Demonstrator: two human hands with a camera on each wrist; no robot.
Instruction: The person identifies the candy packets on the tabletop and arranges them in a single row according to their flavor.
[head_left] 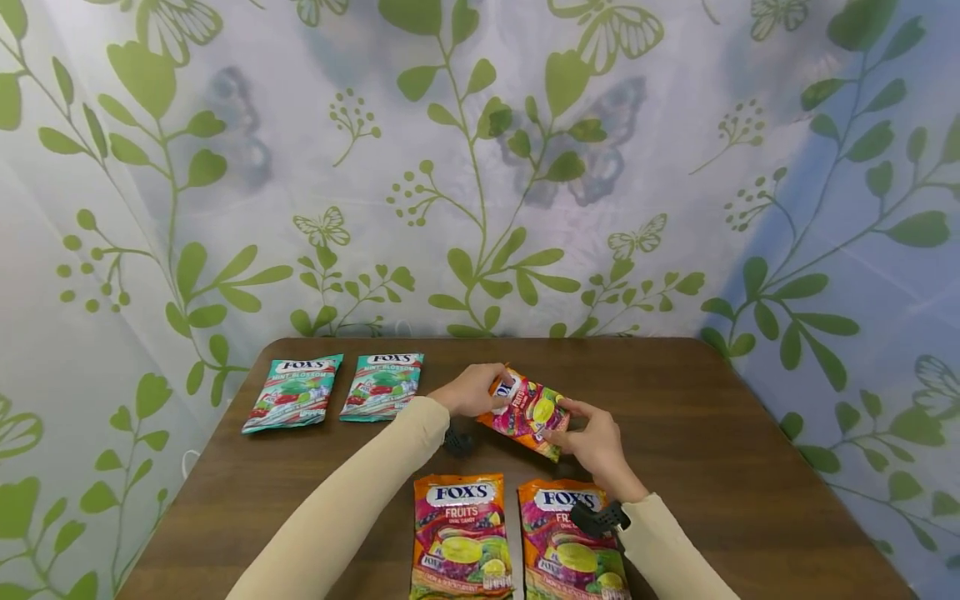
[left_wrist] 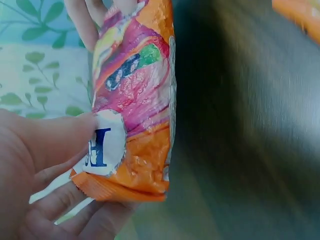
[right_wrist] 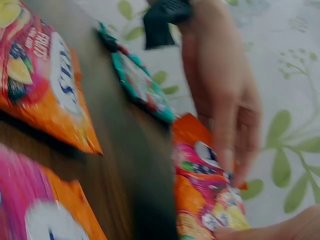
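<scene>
Leafy curtain (head_left: 510, 208) behind, brown desk (head_left: 697, 433) below! Two orange "FOX'S FRUITS OVAL CANDY" packets (head_left: 461, 537) lie nearest; a third packet (head_left: 527, 414), reading "FRUITS", tilts over the middle; two teal "FOX'S MINT BLOSSOM" packets (head_left: 297, 392) lie back left. Both grips pinch the third packet: left hand (head_left: 474, 390) at its logo end, right hand (head_left: 595, 437) opposite.

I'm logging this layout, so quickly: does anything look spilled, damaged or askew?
No spill or tear shows. Only the held Fruits bag looks askew: it slants, while the two Fruits bags in front lie roughly straight. That seems ordinary, since the left grip and right grip hold it.
</scene>
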